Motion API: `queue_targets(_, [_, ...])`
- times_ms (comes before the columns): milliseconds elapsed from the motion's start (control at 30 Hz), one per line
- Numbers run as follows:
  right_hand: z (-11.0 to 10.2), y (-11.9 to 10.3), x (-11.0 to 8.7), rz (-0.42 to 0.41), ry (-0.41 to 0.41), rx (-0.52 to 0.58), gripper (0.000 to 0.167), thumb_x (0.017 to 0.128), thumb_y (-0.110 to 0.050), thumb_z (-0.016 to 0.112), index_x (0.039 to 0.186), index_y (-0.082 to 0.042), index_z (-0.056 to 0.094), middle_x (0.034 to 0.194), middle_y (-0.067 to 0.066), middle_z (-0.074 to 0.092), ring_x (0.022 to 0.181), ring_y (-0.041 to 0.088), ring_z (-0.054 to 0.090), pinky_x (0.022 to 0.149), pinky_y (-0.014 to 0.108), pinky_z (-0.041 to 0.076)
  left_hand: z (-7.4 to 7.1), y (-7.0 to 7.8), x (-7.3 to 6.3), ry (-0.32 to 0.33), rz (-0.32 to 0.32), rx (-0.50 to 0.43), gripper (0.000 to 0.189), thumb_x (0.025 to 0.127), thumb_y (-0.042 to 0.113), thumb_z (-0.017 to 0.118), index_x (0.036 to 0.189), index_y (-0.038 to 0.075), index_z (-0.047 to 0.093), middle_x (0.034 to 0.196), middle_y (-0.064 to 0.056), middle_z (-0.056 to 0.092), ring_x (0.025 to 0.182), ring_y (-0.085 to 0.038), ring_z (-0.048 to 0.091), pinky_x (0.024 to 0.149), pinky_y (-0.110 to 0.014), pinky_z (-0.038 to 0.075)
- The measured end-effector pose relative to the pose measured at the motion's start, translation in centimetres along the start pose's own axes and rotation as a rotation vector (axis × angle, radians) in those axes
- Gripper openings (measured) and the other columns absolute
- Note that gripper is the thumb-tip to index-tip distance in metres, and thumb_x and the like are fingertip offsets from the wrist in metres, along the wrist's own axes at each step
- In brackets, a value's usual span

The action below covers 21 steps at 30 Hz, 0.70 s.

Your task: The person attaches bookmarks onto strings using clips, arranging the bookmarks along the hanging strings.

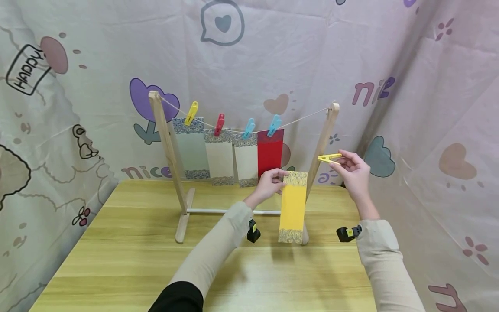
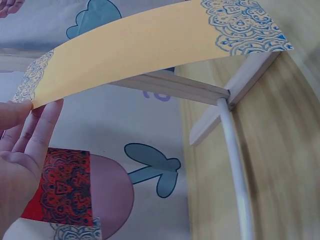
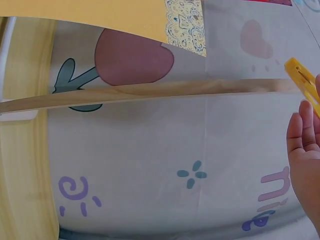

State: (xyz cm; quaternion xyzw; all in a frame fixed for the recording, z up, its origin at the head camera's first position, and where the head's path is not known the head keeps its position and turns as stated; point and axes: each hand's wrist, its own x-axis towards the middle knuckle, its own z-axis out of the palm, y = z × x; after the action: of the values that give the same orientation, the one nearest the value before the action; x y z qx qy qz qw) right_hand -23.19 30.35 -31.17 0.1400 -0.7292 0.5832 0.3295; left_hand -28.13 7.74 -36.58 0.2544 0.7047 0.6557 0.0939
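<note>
My left hand [image 1: 270, 184] pinches the upper left corner of a yellow paper card [image 1: 293, 208] with patterned bands at both ends. The card hangs in front of the rack's right post. In the left wrist view the card [image 2: 130, 47] bows slightly, its corner between thumb and fingers. To the right, my right hand [image 1: 355, 173] pinches a yellow clothespin [image 1: 329, 158] by its handle ends, beside the right post. Left of the card, a red card [image 1: 270, 151] hangs from the string under a blue clothespin [image 1: 274, 125], partly behind my left hand.
A wooden rack, with left post [image 1: 167, 147] and right post [image 1: 322, 147], holds a sagging string [image 1: 304, 118]. Further left hang a pale green card [image 1: 191, 149] and two cream cards, held by yellow, red and blue clothespins. The rack stands on a wooden table [image 1: 117, 255] before a printed cloth.
</note>
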Motion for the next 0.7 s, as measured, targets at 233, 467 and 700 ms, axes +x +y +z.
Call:
queue_targets(233, [0.3,-0.8,0.9,0.045,0.024,0.018,0.033,0.076,0.005,0.066,0.108,0.0,0.059,0.089,0.01,0.056,0.077,0.013,0.054,0.071,0.014,0.047,-0.2,-1.1,1.4,0.009,0.005,-0.018,0.03,0.082,-0.01,0.056,0.111,-0.004,0.057,0.102,-0.018,0.058,0.075,-0.027,0.059,0.063,-0.04,0.053])
queue_targets(467, [0.7,-1.5,1.8,0.038,0.026,-0.026,0.035,0.075,0.005,0.067,0.109,0.001,0.058,0.087,0.007,0.055,0.075,0.011,0.053,0.07,0.013,0.046,-0.4,-1.7,2.4,0.042,0.03,0.015,0.031,0.082,-0.009,0.055,0.112,0.001,0.057,0.105,-0.012,0.058,0.069,-0.019,0.059,0.062,-0.035,0.054])
queue_targets(700, [1.4,-2.8,2.6,-0.014,0.02,-0.037,0.035,0.074,0.011,0.065,0.107,0.006,0.055,0.084,0.003,0.056,0.073,0.009,0.054,0.071,0.014,0.047,-0.7,-0.2,2.1,0.038,0.027,0.018,0.032,0.083,-0.009,0.054,0.114,-0.001,0.056,0.111,-0.015,0.056,0.075,-0.026,0.06,0.066,-0.038,0.053])
